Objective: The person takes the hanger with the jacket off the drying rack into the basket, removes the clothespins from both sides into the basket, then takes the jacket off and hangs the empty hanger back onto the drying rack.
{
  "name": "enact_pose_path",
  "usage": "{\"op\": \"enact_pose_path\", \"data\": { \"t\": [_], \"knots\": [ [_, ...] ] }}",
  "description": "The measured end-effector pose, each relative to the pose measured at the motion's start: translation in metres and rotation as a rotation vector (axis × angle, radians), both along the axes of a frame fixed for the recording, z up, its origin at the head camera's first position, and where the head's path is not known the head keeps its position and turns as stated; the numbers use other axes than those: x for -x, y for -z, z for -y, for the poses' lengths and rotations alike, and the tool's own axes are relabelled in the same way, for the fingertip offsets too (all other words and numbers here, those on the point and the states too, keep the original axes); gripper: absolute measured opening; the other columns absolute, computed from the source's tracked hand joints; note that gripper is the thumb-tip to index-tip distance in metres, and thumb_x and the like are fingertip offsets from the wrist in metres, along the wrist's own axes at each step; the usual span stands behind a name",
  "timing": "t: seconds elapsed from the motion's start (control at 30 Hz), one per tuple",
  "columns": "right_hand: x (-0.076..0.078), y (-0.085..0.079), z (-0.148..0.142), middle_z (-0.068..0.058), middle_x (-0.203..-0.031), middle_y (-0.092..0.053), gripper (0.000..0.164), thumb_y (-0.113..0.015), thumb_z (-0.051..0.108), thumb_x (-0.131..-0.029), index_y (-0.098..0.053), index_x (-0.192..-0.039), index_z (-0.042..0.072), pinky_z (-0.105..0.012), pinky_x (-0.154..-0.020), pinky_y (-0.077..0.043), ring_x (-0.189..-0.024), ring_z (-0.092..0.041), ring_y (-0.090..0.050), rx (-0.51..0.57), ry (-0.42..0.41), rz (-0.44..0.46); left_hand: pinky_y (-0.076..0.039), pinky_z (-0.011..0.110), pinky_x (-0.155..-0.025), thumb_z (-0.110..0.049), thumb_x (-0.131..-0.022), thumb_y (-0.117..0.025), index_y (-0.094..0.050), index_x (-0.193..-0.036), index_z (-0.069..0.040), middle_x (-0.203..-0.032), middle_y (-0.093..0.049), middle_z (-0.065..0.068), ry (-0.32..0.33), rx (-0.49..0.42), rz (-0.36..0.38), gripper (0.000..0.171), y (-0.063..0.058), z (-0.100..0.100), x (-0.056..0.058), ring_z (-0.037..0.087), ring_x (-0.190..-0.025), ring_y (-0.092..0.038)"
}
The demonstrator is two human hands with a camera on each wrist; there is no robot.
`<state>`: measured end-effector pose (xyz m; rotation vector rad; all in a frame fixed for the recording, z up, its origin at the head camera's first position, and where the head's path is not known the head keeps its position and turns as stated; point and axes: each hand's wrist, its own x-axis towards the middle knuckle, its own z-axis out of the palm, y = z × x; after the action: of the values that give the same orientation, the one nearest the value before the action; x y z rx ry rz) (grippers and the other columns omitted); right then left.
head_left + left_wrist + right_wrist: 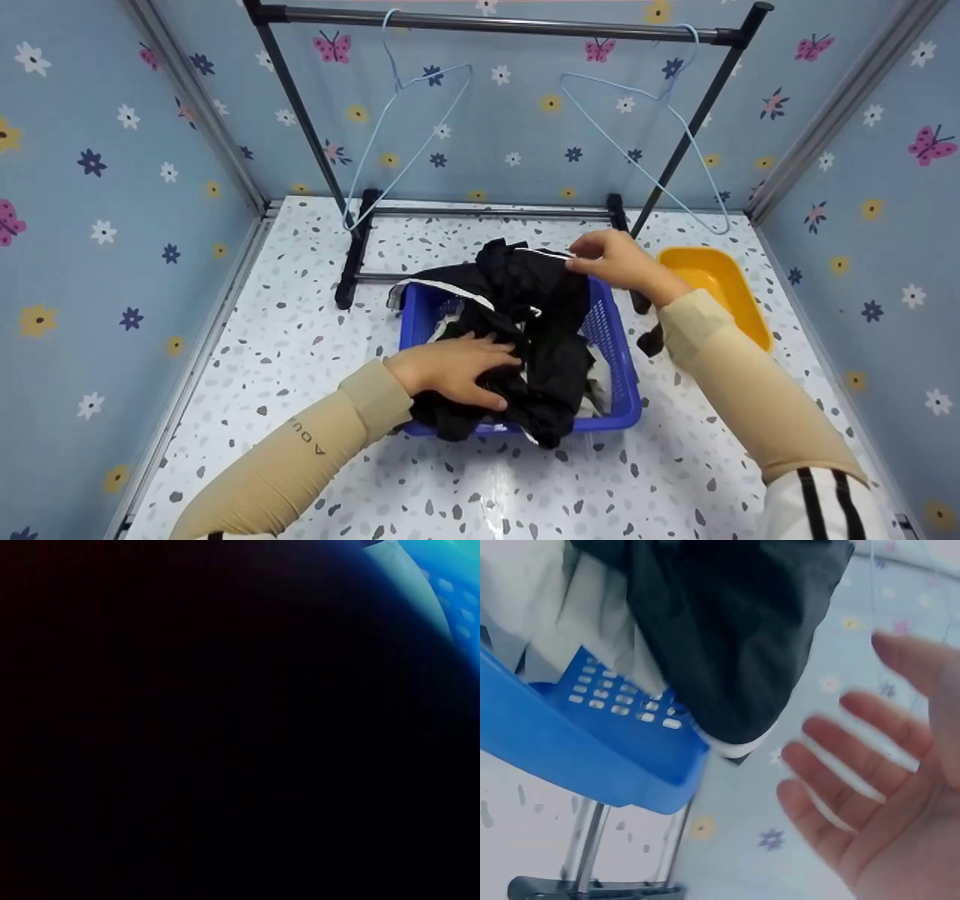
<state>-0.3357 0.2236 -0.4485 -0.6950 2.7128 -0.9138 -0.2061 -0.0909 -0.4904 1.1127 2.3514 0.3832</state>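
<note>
A heap of black clothing [555, 352] with white trim fills a blue plastic basket [626, 382] and hangs over its far and near rims. My left hand [457, 367] rests on the black cloth with fingers extended. At the far right corner of the heap is my right hand [611, 259]. In the right wrist view, the fingers of that hand [885, 787] are spread and apart from the black garment [727, 637]. Pale cloth [598, 382] shows under the black. Darkness covers most of the left wrist view, except a basket corner [457, 600].
Behind the basket stands a dark metal clothes rack [487, 22]. Two light-blue hangers hang on it, one left [371, 161] and one right [709, 169]. A yellow tray [712, 274] lies on the right, near a small black item [651, 341]. Patterned walls enclose the speckled surface [300, 315].
</note>
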Motion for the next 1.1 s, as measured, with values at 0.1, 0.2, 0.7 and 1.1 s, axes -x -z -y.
{"op": "enact_pose_path", "data": {
  "t": [0.1,0.2,0.7,1.1],
  "knots": [
    [0.018,0.007,0.003,-0.031,-0.135,-0.071,0.05,-0.068,0.032,-0.106,-0.067,-0.137,-0.007,-0.058,-0.112,-0.053,-0.126,-0.046,-0.068,-0.054,0.121,0.084,-0.015,0.061,-0.136,-0.054,-0.104,-0.065,-0.045,-0.167,-0.016,-0.178,-0.032,0.012,0.006,0.004,0.003,0.076,-0.001,0.0,0.0,0.045,-0.166,-0.021],
    [0.032,0.017,0.008,-0.033,-0.145,-0.063,0.06,-0.06,0.039,-0.109,-0.061,-0.144,-0.01,-0.058,-0.118,-0.048,-0.136,-0.046,-0.06,-0.125,0.165,0.175,-0.014,0.061,-0.136,-0.054,-0.104,-0.065,-0.045,-0.167,-0.017,-0.178,-0.032,0.011,0.01,0.006,0.011,0.076,0.0,0.0,0.0,0.044,-0.166,-0.022],
    [0.061,0.023,0.05,-0.014,-0.124,-0.065,0.059,-0.077,0.005,-0.097,-0.055,-0.148,-0.013,-0.017,-0.071,-0.058,-0.081,-0.004,-0.066,0.329,0.372,0.568,-0.012,0.061,-0.136,-0.053,-0.104,-0.066,-0.043,-0.168,-0.018,-0.179,-0.03,0.01,0.019,0.012,0.026,0.076,0.0,0.005,0.001,0.042,-0.166,-0.022],
    [0.043,-0.017,0.049,0.001,-0.103,-0.074,0.03,-0.067,-0.016,-0.097,-0.082,-0.11,0.006,-0.021,-0.079,-0.061,-0.093,-0.009,-0.07,0.726,0.251,0.639,-0.015,0.062,-0.136,-0.053,-0.104,-0.067,-0.044,-0.168,-0.017,-0.178,-0.033,0.012,0.025,-0.006,0.018,0.077,0.003,0.006,0.002,0.037,-0.166,-0.028]
  ]
}}
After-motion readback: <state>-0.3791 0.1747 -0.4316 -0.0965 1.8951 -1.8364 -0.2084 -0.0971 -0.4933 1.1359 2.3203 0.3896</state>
